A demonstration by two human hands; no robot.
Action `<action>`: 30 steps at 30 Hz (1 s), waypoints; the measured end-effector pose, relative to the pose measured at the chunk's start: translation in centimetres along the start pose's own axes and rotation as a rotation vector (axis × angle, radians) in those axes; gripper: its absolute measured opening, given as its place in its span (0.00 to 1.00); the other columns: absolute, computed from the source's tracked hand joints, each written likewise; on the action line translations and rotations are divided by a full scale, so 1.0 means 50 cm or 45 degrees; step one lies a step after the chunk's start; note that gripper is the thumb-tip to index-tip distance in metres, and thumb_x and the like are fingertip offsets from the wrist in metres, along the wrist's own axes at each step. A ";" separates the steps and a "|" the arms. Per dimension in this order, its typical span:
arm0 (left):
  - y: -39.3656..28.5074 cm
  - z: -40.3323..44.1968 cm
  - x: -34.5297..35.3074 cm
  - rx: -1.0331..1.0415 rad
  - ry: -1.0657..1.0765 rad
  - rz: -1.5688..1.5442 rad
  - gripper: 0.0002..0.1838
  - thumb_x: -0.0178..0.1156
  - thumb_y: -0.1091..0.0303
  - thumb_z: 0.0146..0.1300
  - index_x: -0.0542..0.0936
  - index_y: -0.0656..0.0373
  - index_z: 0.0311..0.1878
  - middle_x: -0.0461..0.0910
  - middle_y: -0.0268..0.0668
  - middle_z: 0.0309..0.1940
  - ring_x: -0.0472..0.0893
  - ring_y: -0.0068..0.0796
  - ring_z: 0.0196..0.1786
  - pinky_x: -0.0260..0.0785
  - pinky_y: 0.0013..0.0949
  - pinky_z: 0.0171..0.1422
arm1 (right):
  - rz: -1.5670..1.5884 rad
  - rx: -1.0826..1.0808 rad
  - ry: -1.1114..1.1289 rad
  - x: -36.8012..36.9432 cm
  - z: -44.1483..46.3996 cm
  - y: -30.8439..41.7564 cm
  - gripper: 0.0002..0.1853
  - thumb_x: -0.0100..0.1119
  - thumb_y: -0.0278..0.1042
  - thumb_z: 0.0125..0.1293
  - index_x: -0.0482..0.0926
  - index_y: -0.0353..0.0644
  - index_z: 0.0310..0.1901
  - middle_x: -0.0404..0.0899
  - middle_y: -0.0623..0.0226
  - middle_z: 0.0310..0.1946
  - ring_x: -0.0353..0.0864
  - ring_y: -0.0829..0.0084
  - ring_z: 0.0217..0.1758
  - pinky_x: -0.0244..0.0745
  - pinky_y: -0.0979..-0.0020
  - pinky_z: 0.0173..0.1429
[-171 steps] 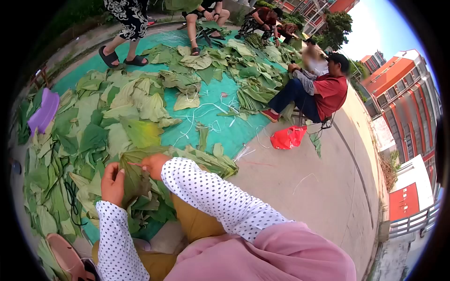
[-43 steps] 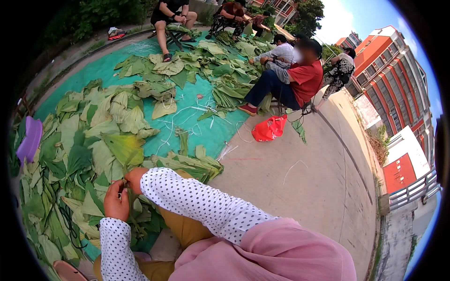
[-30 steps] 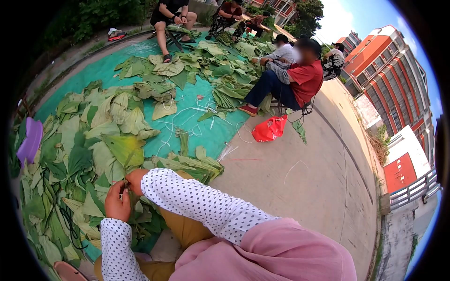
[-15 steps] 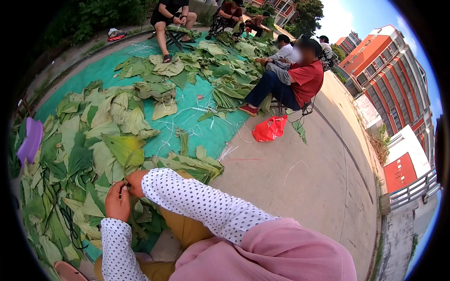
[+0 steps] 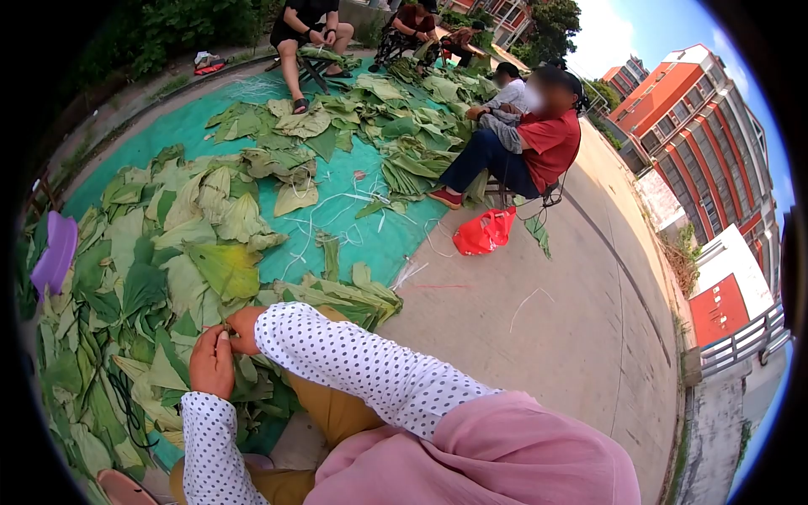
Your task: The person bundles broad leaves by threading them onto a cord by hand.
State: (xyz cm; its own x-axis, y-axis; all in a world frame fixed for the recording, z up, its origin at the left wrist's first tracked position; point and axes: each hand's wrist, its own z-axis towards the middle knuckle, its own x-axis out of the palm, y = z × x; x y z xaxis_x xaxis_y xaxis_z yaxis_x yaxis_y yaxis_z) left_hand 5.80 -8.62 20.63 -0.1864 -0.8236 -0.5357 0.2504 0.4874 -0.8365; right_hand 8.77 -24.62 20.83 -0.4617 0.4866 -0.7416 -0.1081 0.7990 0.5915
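My left hand (image 5: 211, 362) is closed, its thumb and fingertips pinched at the base of a leaf beside a bit of pink string. Touching it from the right, my right hand (image 5: 245, 329) is closed too, with its fingertips partly hidden. The yellow-green leaf (image 5: 225, 268) spreads out just above both hands. Around and below them lies a large heap of green leaves (image 5: 143, 286). A folded stack of leaves (image 5: 345, 299) is right of my right hand.
Loose white strings (image 5: 341, 206) lie on the green sheet (image 5: 370, 172). A red bag (image 5: 485, 231) stands on the concrete near a seated person in a red shirt (image 5: 551, 139). Other people sit farther back. A purple plastic object (image 5: 54, 252) is at the far left.
Earlier a dark green leaf was spread between my hands; now they are pinched together lower down. The view has shifted. A person in patterned clothes walked away behind the red-shirted person and is out of sight.
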 end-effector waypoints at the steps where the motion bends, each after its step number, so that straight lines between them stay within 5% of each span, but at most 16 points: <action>1: -0.004 0.000 -0.001 0.007 -0.003 0.012 0.14 0.49 0.66 0.67 0.77 0.66 0.46 0.79 0.52 0.41 0.78 0.50 0.44 0.68 0.41 0.51 | -0.014 0.018 0.005 0.000 0.000 0.001 0.26 0.59 0.52 0.54 0.79 0.35 0.44 0.80 0.45 0.42 0.79 0.50 0.48 0.73 0.58 0.54; 4: -0.010 0.000 -0.003 0.018 -0.003 0.034 0.15 0.49 0.65 0.67 0.77 0.66 0.46 0.79 0.51 0.41 0.78 0.49 0.45 0.68 0.41 0.51 | -0.044 -0.017 -0.015 -0.002 -0.003 0.001 0.22 0.56 0.46 0.57 0.78 0.36 0.46 0.80 0.47 0.41 0.79 0.49 0.46 0.74 0.57 0.52; 30: -0.013 0.000 -0.003 -0.003 0.014 0.041 0.16 0.50 0.64 0.67 0.77 0.67 0.47 0.78 0.53 0.43 0.77 0.50 0.46 0.68 0.42 0.52 | -0.070 -0.032 -0.035 0.011 0.010 -0.005 0.20 0.55 0.44 0.58 0.78 0.35 0.43 0.80 0.46 0.39 0.79 0.49 0.46 0.73 0.57 0.52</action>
State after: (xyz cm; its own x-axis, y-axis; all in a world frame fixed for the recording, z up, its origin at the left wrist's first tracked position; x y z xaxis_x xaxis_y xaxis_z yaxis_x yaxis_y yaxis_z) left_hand 5.64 -8.79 21.26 -0.1887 -0.8043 -0.5635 0.2543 0.5142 -0.8191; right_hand 9.00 -24.37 20.10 -0.4304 0.4521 -0.7813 -0.1546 0.8158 0.5573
